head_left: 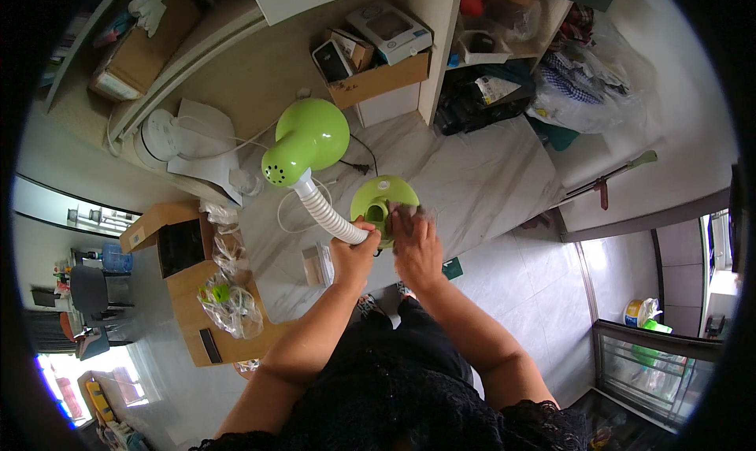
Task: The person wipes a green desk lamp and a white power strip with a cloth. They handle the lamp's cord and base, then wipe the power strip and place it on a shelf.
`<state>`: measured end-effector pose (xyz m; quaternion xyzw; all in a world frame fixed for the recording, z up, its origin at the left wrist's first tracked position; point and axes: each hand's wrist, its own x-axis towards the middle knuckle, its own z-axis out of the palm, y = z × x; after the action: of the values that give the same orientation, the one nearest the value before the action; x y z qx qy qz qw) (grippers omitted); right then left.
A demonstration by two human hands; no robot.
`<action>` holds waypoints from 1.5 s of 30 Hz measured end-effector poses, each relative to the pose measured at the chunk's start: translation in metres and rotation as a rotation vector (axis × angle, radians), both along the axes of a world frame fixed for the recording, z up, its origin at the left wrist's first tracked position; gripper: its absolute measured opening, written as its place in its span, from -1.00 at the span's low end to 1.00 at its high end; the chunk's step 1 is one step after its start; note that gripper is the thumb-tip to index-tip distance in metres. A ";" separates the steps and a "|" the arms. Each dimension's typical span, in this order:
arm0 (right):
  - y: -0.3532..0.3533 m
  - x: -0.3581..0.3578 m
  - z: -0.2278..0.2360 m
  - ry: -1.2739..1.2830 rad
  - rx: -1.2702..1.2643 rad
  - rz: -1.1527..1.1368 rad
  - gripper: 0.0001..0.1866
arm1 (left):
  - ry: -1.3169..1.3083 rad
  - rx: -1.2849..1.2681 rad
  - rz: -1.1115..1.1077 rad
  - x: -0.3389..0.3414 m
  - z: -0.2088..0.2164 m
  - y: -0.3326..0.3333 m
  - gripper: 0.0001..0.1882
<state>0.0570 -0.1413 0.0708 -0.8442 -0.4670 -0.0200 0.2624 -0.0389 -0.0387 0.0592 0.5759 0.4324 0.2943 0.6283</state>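
Observation:
A green desk lamp stands on the marbled table, with a round green shade [313, 133] and a ribbed white gooseneck [323, 211]. My left hand [353, 254] is wrapped round the lower end of the gooseneck, close to the lamp's round green base [398, 189]. At the base's right side, my right hand [418, 250] presses a grey-brown cloth [408, 214] against it. The cloth is partly hidden under my fingers and a little blurred. A raised green socket [376, 213] on the base shows between both hands.
Behind the lamp lie a dark power plug [361, 168] and white cable. A cardboard box [383, 83] with small boxes stands at the back, beside shelves of bags. A white fan [161, 137] is at the back left. Left of the table, cartons hold plastic bags [230, 304].

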 end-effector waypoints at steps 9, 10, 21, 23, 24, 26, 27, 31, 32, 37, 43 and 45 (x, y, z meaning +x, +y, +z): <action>-0.055 -0.017 -0.009 0.057 -0.086 0.108 -0.45 | -0.017 0.024 0.101 -0.005 0.012 0.001 -0.90; -0.050 -0.006 0.006 0.013 -0.006 0.077 -0.45 | 0.033 0.097 0.090 -0.007 0.011 0.001 -0.90; -0.025 -0.008 0.002 -0.074 -0.044 0.125 -0.45 | 0.136 0.392 -0.041 -0.018 0.030 -0.006 -0.93; -0.039 -0.006 0.000 -0.012 0.040 0.165 -0.44 | 0.119 0.433 -0.037 -0.022 0.032 -0.002 -0.90; -0.042 -0.002 0.006 0.013 0.110 0.150 -0.44 | 0.110 0.453 -0.038 -0.023 0.032 -0.002 -0.89; -0.037 0.007 0.025 0.060 0.246 0.088 -0.46 | 0.125 0.544 -0.024 -0.026 0.030 -0.002 -0.89; -0.028 0.015 0.038 0.045 0.262 0.048 -0.45 | 0.130 0.589 -0.021 -0.026 0.030 -0.002 -0.88; 0.008 0.036 0.050 -0.018 0.212 0.062 -0.38 | 0.173 0.597 -0.068 -0.032 0.038 -0.012 -0.86; 0.013 0.037 0.049 -0.020 0.164 0.070 -0.36 | 0.161 0.637 -0.065 -0.031 0.034 -0.014 -0.86; -0.006 0.020 0.027 0.031 0.119 0.111 -0.31 | 0.066 0.543 -0.007 -0.036 0.032 -0.018 -0.86; -0.048 0.022 -0.010 0.635 0.282 -0.050 -0.49 | 0.039 0.557 -0.009 -0.046 0.027 -0.013 -0.87; -0.039 0.035 -0.003 1.440 0.712 -0.148 -0.56 | 0.090 0.654 -0.007 -0.047 0.030 -0.013 -0.88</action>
<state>0.0920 -0.1802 0.0683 -0.5443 -0.0917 0.3638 0.7503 -0.0859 -0.0516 0.0890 0.7610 0.3403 0.3896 0.3916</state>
